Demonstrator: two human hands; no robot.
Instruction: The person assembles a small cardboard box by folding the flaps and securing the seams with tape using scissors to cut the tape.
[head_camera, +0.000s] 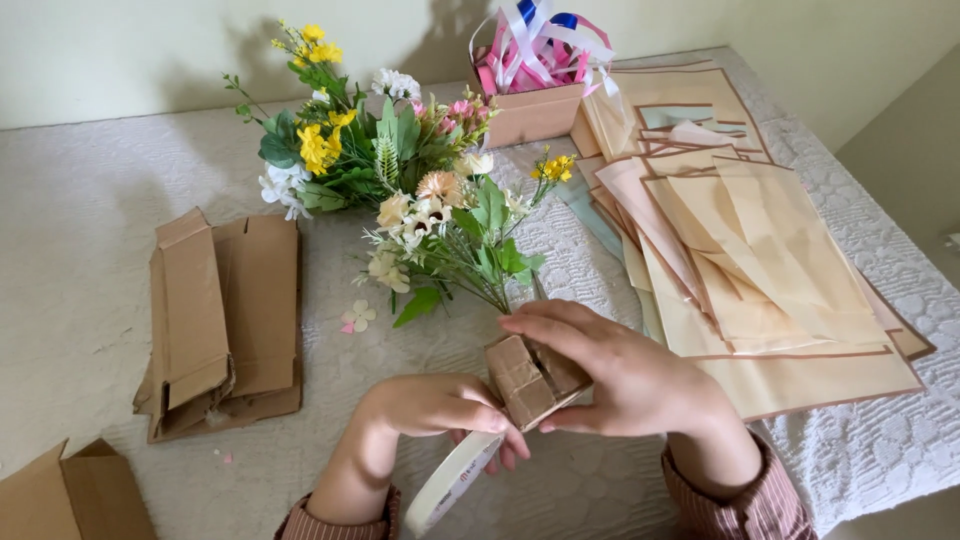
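Right hand closed around a brown cardboard wrap at the bouquet stems, low centre. Left hand pinches a white tape roll, partly cut off below. Flattened cardboard box left; ribbon box top; stem ends hidden.

A table with a white textured cloth carries everything. At the left lie flattened cardboard pieces. In the upper middle lie artificial flowers and a box of ribbons. At the right lies a stack of beige wrapping sheets.
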